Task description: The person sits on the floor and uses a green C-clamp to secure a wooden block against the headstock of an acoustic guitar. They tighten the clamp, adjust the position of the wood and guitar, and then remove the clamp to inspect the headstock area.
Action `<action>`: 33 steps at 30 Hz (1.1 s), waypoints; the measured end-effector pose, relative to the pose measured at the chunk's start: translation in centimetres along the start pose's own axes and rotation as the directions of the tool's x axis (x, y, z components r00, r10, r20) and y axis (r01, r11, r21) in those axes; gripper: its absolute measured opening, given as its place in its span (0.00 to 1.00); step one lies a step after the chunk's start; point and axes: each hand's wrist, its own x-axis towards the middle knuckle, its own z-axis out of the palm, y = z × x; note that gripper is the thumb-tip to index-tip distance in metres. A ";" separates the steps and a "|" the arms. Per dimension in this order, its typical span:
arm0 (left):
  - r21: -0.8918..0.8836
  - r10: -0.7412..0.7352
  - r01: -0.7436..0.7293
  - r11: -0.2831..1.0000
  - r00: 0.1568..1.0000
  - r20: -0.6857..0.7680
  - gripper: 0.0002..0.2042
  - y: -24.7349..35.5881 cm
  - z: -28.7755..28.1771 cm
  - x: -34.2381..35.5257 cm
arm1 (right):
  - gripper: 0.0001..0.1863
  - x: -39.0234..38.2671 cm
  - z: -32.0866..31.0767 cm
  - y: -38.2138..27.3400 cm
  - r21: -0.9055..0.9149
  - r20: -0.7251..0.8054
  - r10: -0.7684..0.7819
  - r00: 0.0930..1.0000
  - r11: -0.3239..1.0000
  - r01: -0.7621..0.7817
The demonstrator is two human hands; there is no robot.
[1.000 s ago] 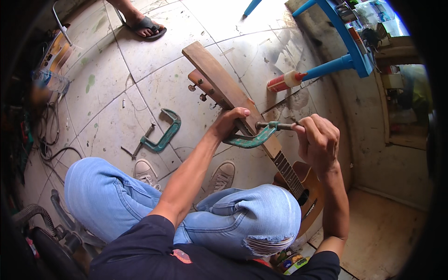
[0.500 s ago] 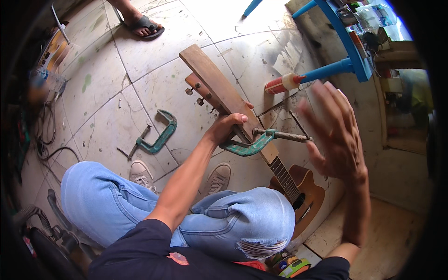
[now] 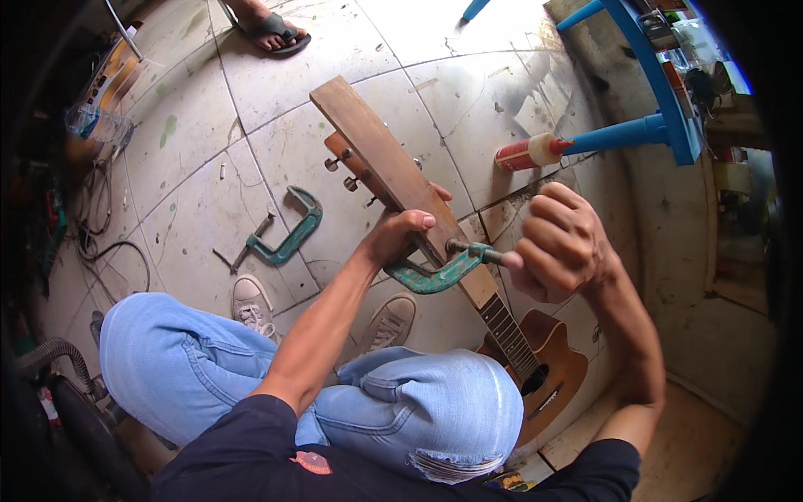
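A wooden board lies along the neck of an acoustic guitar, whose headstock and tuners show beside it. A green C-clamp sits across board and neck, its screw pointing right. My left hand wraps round board and neck just above the clamp, thumb on the board. My right hand is closed at the outer end of the clamp's screw, mostly hiding the handle. Another C-clamp lies on the floor to the left.
A red-and-cream glue bottle lies near a blue stool. A person's sandaled foot is at the top. Cables, a plastic bottle and another guitar are along the left. My knees and shoes are below.
My right hand lifted off the screw, fingers spread, half a second ago, and is now back on it, closed. The board and left hand have shifted slightly leftward in view.
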 end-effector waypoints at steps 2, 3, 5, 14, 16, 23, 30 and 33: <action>0.018 0.008 -0.007 1.000 0.999 -0.041 0.34 0.3 -0.3 -0.2 | 0.19 -0.7 1.6 -1.8 -0.006 -0.164 0.315 0.935 0.947 -0.320; 0.017 0.016 -0.015 1.000 0.999 -0.050 0.34 0.4 -0.5 -0.2 | 0.19 -0.9 2.5 -2.6 -0.008 -0.244 0.442 0.863 0.889 -0.457; -0.010 -0.011 0.011 1.000 0.999 -0.048 0.34 0.2 -0.2 0.0 | 0.18 -0.6 3.2 -4.2 -0.023 -0.332 0.696 0.637 0.669 -0.743; -0.062 -0.059 0.058 0.996 0.998 -0.017 0.36 -0.6 1.1 0.9 | 0.20 0.7 2.8 -7.2 -0.078 -0.377 0.926 0.012 -0.019 -0.997; -0.055 -0.012 0.014 0.998 0.999 0.038 0.36 -0.8 0.4 1.0 | 0.19 0.1 -0.8 -7.7 -0.027 0.075 0.987 0.143 0.145 -0.989; -0.025 0.029 -0.028 0.999 0.998 0.064 0.35 0.0 0.4 0.5 | 0.18 -0.9 -2.2 0.2 0.744 0.483 0.078 0.872 0.489 -0.456; -0.160 0.033 -0.030 0.987 0.999 0.013 0.33 -0.7 0.4 0.2 | 0.28 -1.0 3.2 2.7 0.846 0.529 -0.267 0.805 0.099 -0.523; -0.158 0.046 -0.054 0.986 0.998 -0.053 0.34 -1.0 -1.0 0.1 | 0.26 -2.2 4.9 0.9 0.865 0.446 -0.004 0.895 0.260 -0.430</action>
